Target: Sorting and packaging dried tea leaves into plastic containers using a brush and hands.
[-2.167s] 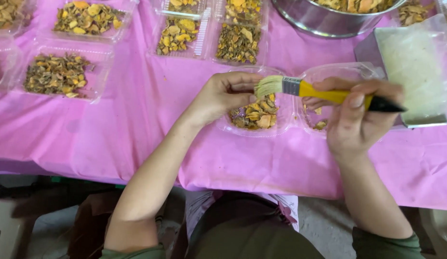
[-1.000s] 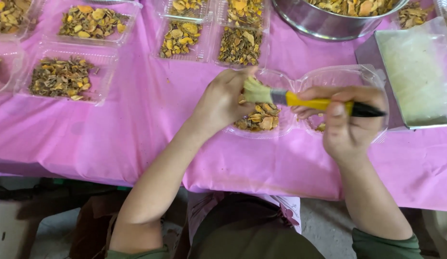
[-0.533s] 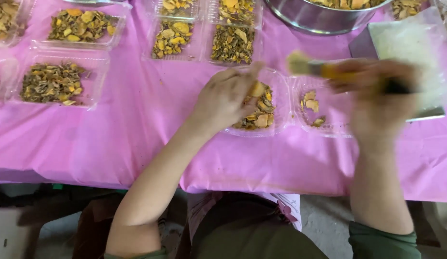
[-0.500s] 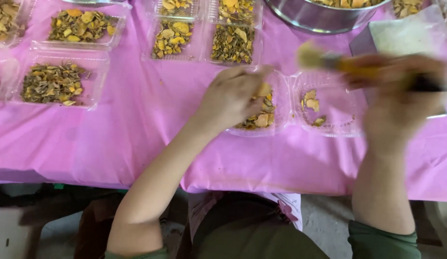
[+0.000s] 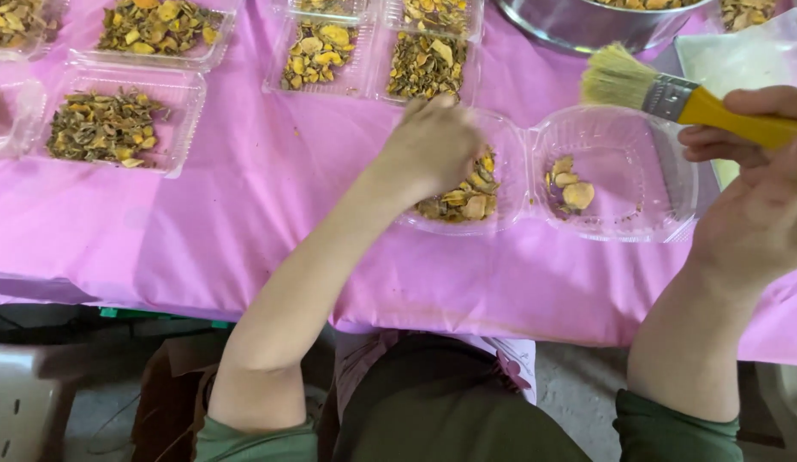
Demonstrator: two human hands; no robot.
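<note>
Head view: left hand rests with curled fingers on the open clear box of dried pieces — right hand grips a yellow-handled brush above it.

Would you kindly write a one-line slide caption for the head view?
Left hand rests in an open clear clamshell box of dried yellow slices while the right hand holds a yellow-handled brush above it.

The left hand rests on a clear box that lies open on the pink cloth. Yellow dried bits fill one half. The right hand holds a brush with a yellow handle above the other half.
</note>
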